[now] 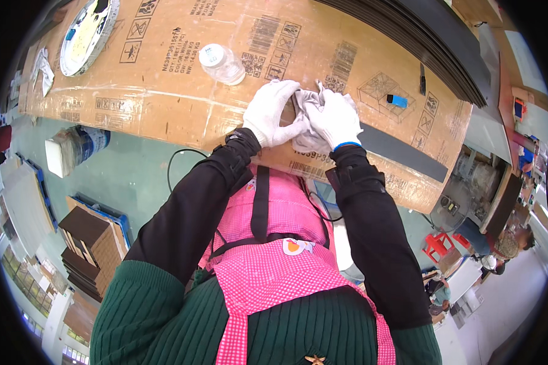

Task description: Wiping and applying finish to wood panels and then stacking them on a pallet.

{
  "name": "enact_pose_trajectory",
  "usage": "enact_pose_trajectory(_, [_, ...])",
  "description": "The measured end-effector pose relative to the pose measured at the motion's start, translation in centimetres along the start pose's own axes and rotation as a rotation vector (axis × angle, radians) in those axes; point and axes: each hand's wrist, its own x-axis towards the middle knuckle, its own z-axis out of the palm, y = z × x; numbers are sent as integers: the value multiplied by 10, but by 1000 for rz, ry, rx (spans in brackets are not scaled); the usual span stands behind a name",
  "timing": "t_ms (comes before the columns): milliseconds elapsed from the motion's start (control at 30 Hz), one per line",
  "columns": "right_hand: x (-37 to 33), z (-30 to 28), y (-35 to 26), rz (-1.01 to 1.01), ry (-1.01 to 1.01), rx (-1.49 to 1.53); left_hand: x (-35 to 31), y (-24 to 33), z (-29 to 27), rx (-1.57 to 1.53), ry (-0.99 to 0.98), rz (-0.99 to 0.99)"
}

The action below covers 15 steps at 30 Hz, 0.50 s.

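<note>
A crumpled cloth (310, 125), pale grey and bunched into soft folds, lies on the tabletop just in front of the person, between two white-gloved hands. The right hand (337, 118) presses on it, its grip closed over a wad of the fabric. The left hand (275, 114) curves beside it, thumb and fingers apart and the fingertips near the cloth's left edge; whether that grip holds anything, I cannot tell. A flat, smooth, dark grey strip (408, 152) runs out rightward from beneath the right hand.

The tabletop (182, 121) is covered in brown cardboard, printed with black symbols and crossed by shiny tape. Beyond the hands stands a clear jar (228, 68) with a white top; to the right lie a small blue-and-black object (397, 101) and a slim dark tool (422, 80). A stack of long dark panels (429, 48) fills the far right side, and a round tray (105, 41) smeared with cream paste sits at the far left, near a white rag (43, 72).

Past the edge, the green floor (143, 146) bears piled brown boards (91, 249) at left and a red stool (437, 245) at right. Other people (510, 242) appear farther off.
</note>
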Motion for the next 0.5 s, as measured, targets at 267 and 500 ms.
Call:
enact_pose_trajectory(267, [-5,-4,0,-68,-139,-15,-3,-3,0,34,-7,-23])
enact_pose_trajectory(500, [-4,2,-2,-64,91,111,0,0,-1,14,-23,-23])
